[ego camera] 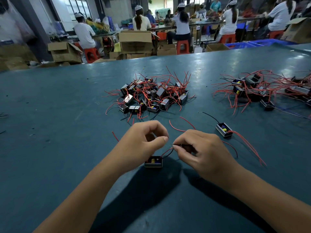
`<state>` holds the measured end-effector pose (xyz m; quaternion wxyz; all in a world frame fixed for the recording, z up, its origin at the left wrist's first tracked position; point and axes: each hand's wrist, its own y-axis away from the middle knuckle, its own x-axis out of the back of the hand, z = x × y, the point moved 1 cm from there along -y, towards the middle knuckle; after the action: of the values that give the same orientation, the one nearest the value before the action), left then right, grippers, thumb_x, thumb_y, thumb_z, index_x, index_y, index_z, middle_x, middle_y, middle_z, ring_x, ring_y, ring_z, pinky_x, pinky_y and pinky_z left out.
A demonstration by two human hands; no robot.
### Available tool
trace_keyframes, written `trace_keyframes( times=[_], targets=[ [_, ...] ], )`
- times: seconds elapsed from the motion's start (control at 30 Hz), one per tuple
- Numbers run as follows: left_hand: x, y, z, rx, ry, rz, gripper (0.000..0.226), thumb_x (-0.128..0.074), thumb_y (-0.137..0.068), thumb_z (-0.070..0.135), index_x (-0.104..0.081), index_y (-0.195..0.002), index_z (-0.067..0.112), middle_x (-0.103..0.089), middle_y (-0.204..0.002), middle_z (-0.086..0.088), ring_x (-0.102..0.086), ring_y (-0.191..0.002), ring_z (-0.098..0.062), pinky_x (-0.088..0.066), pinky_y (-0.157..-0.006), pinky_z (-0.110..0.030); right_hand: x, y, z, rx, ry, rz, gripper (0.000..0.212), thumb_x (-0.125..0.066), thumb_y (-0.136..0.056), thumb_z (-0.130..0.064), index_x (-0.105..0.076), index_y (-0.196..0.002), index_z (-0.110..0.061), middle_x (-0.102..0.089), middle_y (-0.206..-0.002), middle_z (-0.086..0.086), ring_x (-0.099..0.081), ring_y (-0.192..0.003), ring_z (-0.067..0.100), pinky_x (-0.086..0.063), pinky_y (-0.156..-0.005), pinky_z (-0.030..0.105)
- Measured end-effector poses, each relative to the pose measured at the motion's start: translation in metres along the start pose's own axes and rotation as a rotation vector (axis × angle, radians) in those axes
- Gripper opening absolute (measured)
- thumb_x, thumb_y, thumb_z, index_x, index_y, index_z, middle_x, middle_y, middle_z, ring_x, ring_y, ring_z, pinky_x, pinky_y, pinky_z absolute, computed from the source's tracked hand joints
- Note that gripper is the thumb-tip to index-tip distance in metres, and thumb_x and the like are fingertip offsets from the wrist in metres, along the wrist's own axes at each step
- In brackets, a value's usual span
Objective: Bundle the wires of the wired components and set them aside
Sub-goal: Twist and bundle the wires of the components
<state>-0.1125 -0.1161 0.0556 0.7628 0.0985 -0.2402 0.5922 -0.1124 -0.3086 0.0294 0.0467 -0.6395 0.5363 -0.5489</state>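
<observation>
Left hand has fingers curled, thumb and forefinger pinched together at the wire ends of the small boxed component sitting on the teal table right below it; right hand pinches that component's black wire, red wire looping between. 1 separate component lies right of the hands; 2 tangled piles, centre pile and right pile, sit farther back.

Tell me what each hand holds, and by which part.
Right hand pinches the component's wires near their free ends. Left hand appears to pinch them too; its grip is unclear.
</observation>
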Motion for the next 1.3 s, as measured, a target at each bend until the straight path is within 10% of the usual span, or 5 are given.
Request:
trace_keyframes(
  times=[0.37, 0.57, 0.9, 1.3],
  targets=[
    [0.012, -0.004, -0.009, -0.550, -0.387, 0.042, 0.020, -0.077, -0.085, 0.006, -0.078, -0.101, 0.017, -0.067, -0.094, 0.009, -0.057, -0.072, -0.007, -0.040, -0.067, -0.013, 0.000, 0.001, 0.004, -0.125, -0.204, 0.037, 0.005, -0.069, -0.084, -0.014, -0.069, -0.079, -0.014, -0.062, -0.068, -0.009, -0.055, -0.061, 0.007, -0.039, -0.059, 0.012],
    [0.010, -0.006, -0.014, -0.566, -0.372, 0.045, 0.014, -0.075, -0.089, 0.017, -0.079, -0.101, 0.021, -0.066, -0.095, 0.011, -0.062, -0.082, -0.018, -0.051, -0.067, -0.034, 0.000, 0.001, 0.004, -0.134, -0.223, 0.026, 0.004, -0.070, -0.084, -0.012, -0.070, -0.080, -0.014, -0.061, -0.066, -0.009, -0.054, -0.059, 0.005, -0.038, -0.058, 0.011],
    [0.005, -0.006, -0.007, -0.620, -0.464, 0.077, 0.016, -0.068, -0.091, 0.027, -0.077, -0.091, 0.013, -0.065, -0.091, 0.007, -0.060, -0.084, -0.008, -0.048, -0.073, -0.021, 0.000, 0.000, 0.000, -0.086, -0.194, 0.019, 0.004, -0.069, -0.084, -0.011, -0.069, -0.080, -0.012, -0.061, -0.068, -0.008, -0.054, -0.061, 0.008, -0.040, -0.057, 0.015],
    [-0.007, -0.001, -0.007, 0.011, 0.072, -0.018, 0.018, -0.071, -0.092, 0.020, -0.070, -0.075, 0.014, -0.052, -0.061, 0.002, -0.040, -0.052, -0.010, -0.034, -0.048, -0.025, 0.001, 0.002, -0.002, -0.066, -0.100, 0.024, 0.005, -0.069, -0.083, -0.012, -0.068, -0.079, -0.012, -0.058, -0.067, -0.008, -0.049, -0.060, 0.005, -0.039, -0.058, 0.017]
  ],
)
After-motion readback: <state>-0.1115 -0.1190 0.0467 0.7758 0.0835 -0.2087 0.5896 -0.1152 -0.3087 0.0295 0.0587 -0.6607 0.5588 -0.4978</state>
